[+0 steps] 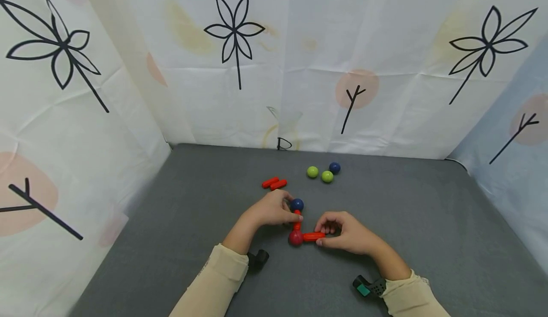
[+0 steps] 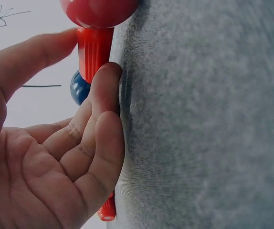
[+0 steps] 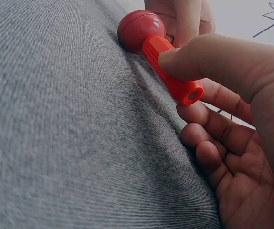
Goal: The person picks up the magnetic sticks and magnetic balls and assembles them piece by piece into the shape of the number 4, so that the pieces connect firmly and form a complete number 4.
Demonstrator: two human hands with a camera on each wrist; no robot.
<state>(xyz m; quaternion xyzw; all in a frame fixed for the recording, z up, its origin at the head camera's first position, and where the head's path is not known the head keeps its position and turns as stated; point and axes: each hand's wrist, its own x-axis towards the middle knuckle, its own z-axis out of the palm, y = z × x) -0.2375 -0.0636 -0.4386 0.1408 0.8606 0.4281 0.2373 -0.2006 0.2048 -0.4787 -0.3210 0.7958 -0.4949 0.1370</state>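
An L-shaped piece lies on the grey table, built from a red ball [image 1: 296, 238], two ridged red rods and a blue ball [image 1: 297, 204]. My left hand [image 1: 273, 208] pinches the rod [image 2: 91, 52] between the red ball and the blue ball, thumb on one side and fingers on the other. My right hand [image 1: 348, 233] grips the other rod [image 3: 173, 69], which sticks out to the right of the red ball. Thumb above and fingers beneath hold it near its free end, where a small metal disc shows in the right wrist view.
Two loose red rods [image 1: 278, 184] lie side by side beyond my left hand. Farther back, two green balls [image 1: 327, 176] and another blue ball [image 1: 335, 168] sit close together. A patterned white cloth [image 1: 299, 69] rises behind the table [image 1: 205, 183] and along its sides.
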